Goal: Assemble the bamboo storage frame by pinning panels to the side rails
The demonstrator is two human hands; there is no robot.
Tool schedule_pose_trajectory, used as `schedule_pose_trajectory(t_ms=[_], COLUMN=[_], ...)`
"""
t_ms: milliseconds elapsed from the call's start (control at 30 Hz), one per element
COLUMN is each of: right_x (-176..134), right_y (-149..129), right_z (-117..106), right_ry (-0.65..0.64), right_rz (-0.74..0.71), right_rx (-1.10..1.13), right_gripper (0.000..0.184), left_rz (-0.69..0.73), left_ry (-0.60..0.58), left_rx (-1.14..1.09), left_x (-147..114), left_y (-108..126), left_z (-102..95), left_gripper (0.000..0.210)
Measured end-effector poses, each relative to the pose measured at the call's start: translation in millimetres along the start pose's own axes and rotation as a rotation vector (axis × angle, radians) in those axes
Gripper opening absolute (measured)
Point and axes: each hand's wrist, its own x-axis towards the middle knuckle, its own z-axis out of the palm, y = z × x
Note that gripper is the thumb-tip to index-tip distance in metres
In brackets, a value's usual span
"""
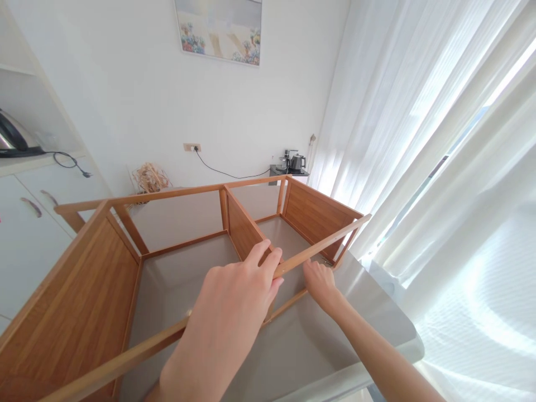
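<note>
A wooden shelf frame (180, 194) with slatted brown panels lies on a grey table. My left hand (234, 301) is closed around its near top rail (322, 244), where the middle panel (245, 223) meets it. Just right of that, my right hand (320, 282) is below the same rail, its fingers curled and partly hidden; what they hold, if anything, I cannot make out. The right end panel (320, 209) stands beyond my right hand. The left end panel (79, 296) rises at the lower left.
The grey table's (377, 301) rounded edge runs along the right. White curtains (377, 100) hang beside it. Behind the frame are a coffee maker and kettle (297, 162), a plugged-in cord (226, 172) and a dried bundle (151, 177). White cabinets (29, 251) stand left.
</note>
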Motion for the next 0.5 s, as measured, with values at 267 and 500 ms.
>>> schedule_pose_trajectory(t_ms=[267, 500], right_x=[35, 65], right_y=[20, 14], right_z=[-18, -7], right_ry=[-0.041, -0.146], right_rz=[0.05, 0.096], right_rx=[-0.041, -0.109], right_gripper=[0.04, 0.039], left_rz=[0.005, 0.009], left_ry=[-0.011, -0.016], left_rx=[0.009, 0.009], left_x=[0, 0], left_y=[1, 3], left_z=[-4.3, -5.1], left_gripper=[0.032, 0.031])
